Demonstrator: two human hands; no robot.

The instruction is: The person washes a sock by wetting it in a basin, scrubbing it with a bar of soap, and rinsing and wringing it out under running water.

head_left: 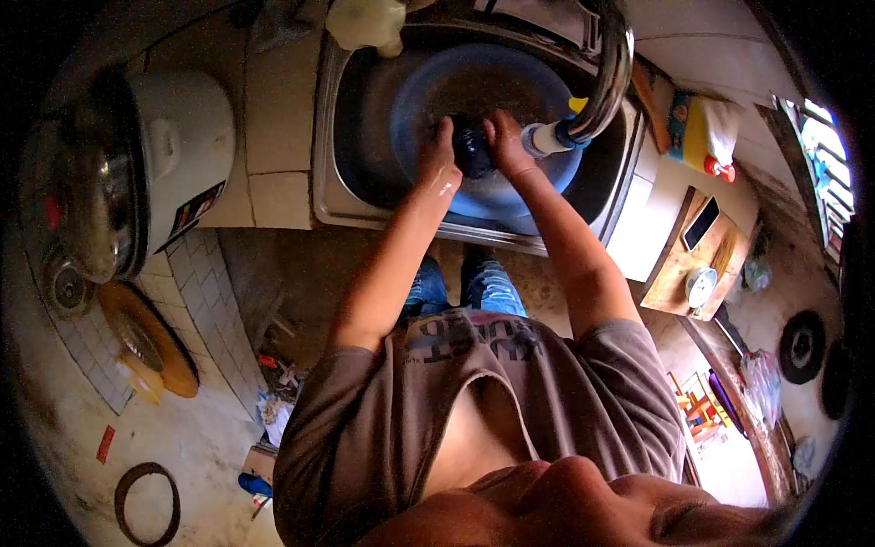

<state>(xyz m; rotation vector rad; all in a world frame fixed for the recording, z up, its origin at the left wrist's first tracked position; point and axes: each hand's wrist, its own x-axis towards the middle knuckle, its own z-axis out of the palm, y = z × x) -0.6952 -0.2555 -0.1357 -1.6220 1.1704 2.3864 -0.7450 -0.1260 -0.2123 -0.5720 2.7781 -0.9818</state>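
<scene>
The left hand [440, 150] and right hand [504, 144], fingers partly curled, are gripping a dark item [472, 153] between them, seemingly working it over the blue basin [488, 199] in the sink [360, 211], beside the faucet [616, 77]; turning it would call for loosening one side.

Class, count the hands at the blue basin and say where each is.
2: the left hand at the left side of the dark item, the right hand at its right, both over the blue basin.
</scene>
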